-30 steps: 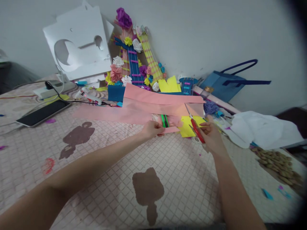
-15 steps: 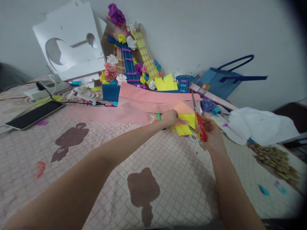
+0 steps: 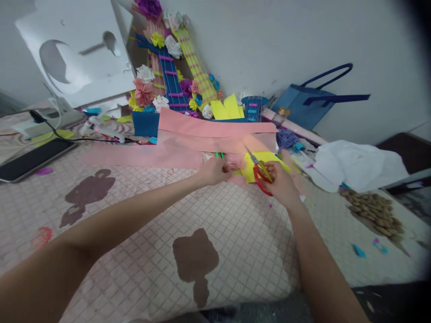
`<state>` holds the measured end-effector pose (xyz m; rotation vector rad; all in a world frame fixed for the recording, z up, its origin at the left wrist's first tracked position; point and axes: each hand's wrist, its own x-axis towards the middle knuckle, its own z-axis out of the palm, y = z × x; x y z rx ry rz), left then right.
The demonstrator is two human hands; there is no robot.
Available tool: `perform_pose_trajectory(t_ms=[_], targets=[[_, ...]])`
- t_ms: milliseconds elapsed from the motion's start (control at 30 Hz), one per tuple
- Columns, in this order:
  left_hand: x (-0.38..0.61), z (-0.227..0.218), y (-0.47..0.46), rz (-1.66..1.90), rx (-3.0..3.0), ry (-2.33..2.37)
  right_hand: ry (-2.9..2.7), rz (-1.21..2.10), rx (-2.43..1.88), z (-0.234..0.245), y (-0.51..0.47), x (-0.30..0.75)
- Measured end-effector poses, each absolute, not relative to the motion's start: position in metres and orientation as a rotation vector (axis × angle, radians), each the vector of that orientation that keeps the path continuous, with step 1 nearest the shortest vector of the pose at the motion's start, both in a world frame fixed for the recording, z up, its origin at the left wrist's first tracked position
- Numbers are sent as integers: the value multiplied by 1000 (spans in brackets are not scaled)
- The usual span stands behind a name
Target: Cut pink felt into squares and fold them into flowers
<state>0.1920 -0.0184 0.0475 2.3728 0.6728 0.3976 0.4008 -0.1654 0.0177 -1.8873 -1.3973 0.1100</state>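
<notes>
My left hand point(image 3: 214, 171) is closed, its fingertips pinching a small piece of pink crepe paper point(image 3: 235, 160) that is partly blurred. A pair of red-handled scissors point(image 3: 257, 169) is in my right hand point(image 3: 282, 183), with the blades pointing up and to the left. Beneath the scissors lies yellow paper point(image 3: 248, 172). Long pink paper strips point(image 3: 182, 157) stretch across the table behind and to the left of my hands. Between the strips and my left hand shows a small green item point(image 3: 219, 154).
Decorated paper guitars point(image 3: 173, 80) lean on the wall beside a white foam board point(image 3: 74, 54). A glue gun point(image 3: 104, 130) and a phone point(image 3: 33, 157) lie left. Rightward are a blue bag point(image 3: 303, 105), a white plastic bag point(image 3: 360, 163) and a heap of peanuts point(image 3: 373, 213).
Both hands have moved left and closer to me. The scissors have swung from nearly upright to tilting left, over the yellow paper. The camera view has shifted slightly right.
</notes>
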Motion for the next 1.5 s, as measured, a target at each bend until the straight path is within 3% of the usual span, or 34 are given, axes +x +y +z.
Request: perform_pose_trajectory(t_ms=[200, 367, 600, 933, 1300, 1500], targets=[[151, 34, -20, 295, 2112, 603, -1858, -59, -2038, 14, -165, 390], [156, 31, -26, 275, 2111, 648, -1897, -177, -2098, 13, -159, 385], [213, 34, -39, 279, 2207, 811, -1618, 131, -1902, 37, -137, 405], [268, 45, -45, 165, 2208, 1089, -1600, 291, -1844, 51, -134, 411], [251, 44, -38, 344, 2173, 699, -1512, 514, -1741, 49, -139, 423], [242, 35, -36, 409, 2212, 782, -1430, 391, -1810, 38, -164, 430]])
